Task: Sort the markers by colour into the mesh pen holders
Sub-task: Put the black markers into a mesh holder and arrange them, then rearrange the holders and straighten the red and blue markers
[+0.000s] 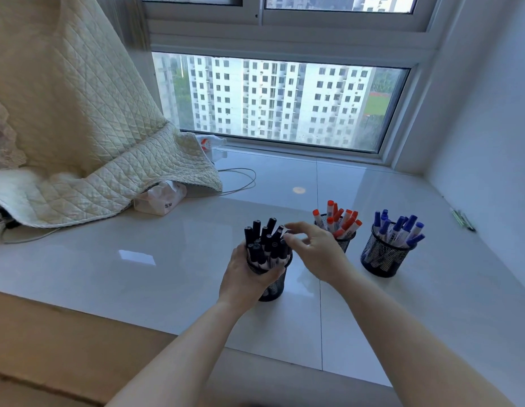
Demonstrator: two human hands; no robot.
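A person's two bare arms reach forward over a glossy white tiled window-sill surface point(167, 259) below a large window. Three black wire-mesh pen holders stand on it in a loose row.

The sorting looks all but finished. The left black mesh holder point(273, 284), near the middle of the surface, is packed with black-capped markers point(265, 239). The middle black mesh holder point(343, 240), a little farther back, holds only red-capped white markers point(340, 220). The right black mesh holder point(383, 257), towards the right edge, holds only blue-capped white markers point(400, 229). No loose marker shows on the surface, so little seems left beyond settling the black bundle.

The left hand point(245, 277) wraps around the rim and side of the left holder, fingers curled on the mesh, steadying it. The right hand point(315, 249) hovers just beside the tops of the black markers, fingers loosely spread and gripping nothing; whether a fingertip touches a cap cannot be told.

All markers stand with their long axis roughly vertical, caps up. The black ones fan slightly outward and away from the viewer. The red ones lean mostly right. The blue ones also splay right.

At the back left corner, a cream quilted blanket point(79, 127) drapes onto the surface, partly over a white tissue pack point(160, 199). A thin grey cable point(240, 179) loops beside it.
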